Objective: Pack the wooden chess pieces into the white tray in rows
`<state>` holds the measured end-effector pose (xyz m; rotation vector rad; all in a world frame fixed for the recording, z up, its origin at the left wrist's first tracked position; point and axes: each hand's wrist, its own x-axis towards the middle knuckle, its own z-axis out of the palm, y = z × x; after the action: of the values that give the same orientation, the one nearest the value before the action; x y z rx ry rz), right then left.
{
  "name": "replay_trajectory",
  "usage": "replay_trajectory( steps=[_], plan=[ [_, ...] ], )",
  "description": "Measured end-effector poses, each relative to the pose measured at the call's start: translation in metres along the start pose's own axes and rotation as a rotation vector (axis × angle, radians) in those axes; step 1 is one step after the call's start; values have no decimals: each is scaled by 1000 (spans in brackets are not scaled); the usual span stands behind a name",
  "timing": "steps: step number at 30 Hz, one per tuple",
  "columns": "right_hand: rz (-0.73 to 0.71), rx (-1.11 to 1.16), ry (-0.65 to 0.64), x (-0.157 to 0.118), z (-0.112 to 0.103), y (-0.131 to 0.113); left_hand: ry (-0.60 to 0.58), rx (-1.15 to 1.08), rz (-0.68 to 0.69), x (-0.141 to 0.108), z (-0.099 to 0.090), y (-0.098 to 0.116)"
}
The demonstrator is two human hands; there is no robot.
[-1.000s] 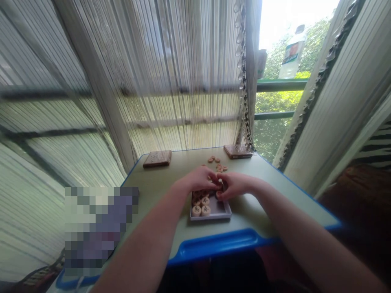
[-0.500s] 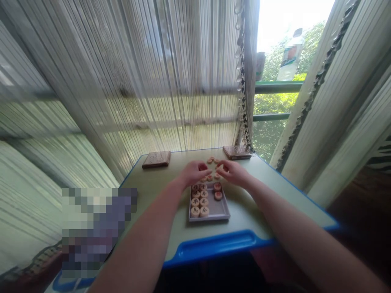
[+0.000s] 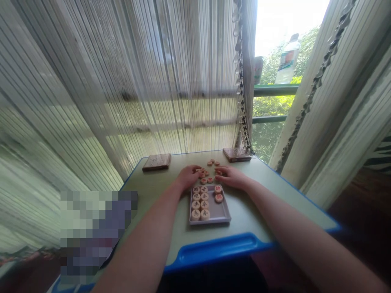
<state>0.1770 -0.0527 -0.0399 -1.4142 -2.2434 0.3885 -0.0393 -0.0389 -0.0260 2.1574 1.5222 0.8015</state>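
Round wooden xiangqi pieces with red characters lie loosely on the table beyond a pale plastic tray. My left hand rests at the left side of this group, fingers curved and apart against red pieces. On the right side, my right hand has its fingers stretched out, with a red piece between thumb and index finger. Neither hand lifts anything that I can see. Inside the tray, black-character pieces fill two columns at the left, and two red pieces sit at the upper right.
Two flat brown boxes lie at the table's far corners, the other box on the right. The green table has a raised blue edge. Striped curtains hang behind it. A bottle stands on the window rail.
My hands have moved apart and lower, to either side of the loose red pieces. Some red pieces now sit closer together by my left hand. The tray's contents look the same.
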Motion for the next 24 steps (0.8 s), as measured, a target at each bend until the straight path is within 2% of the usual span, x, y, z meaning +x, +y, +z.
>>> replay_trajectory(
  steps=[10,13,17,20,24],
  plan=[
    [-71,64,-10,-1,6,-1,-65,-34,30,2,6,2],
    [-84,87,38,-1,4,-1,-60,-91,41,0,1,6],
    [-186,155,88,0,3,-6,-131,-175,33,-3,-9,9],
    [-216,165,52,-1,3,-11,-161,-206,45,-5,-12,9],
    [-220,115,35,-4,-1,-16,-159,-225,59,-4,-7,7]
  ],
)
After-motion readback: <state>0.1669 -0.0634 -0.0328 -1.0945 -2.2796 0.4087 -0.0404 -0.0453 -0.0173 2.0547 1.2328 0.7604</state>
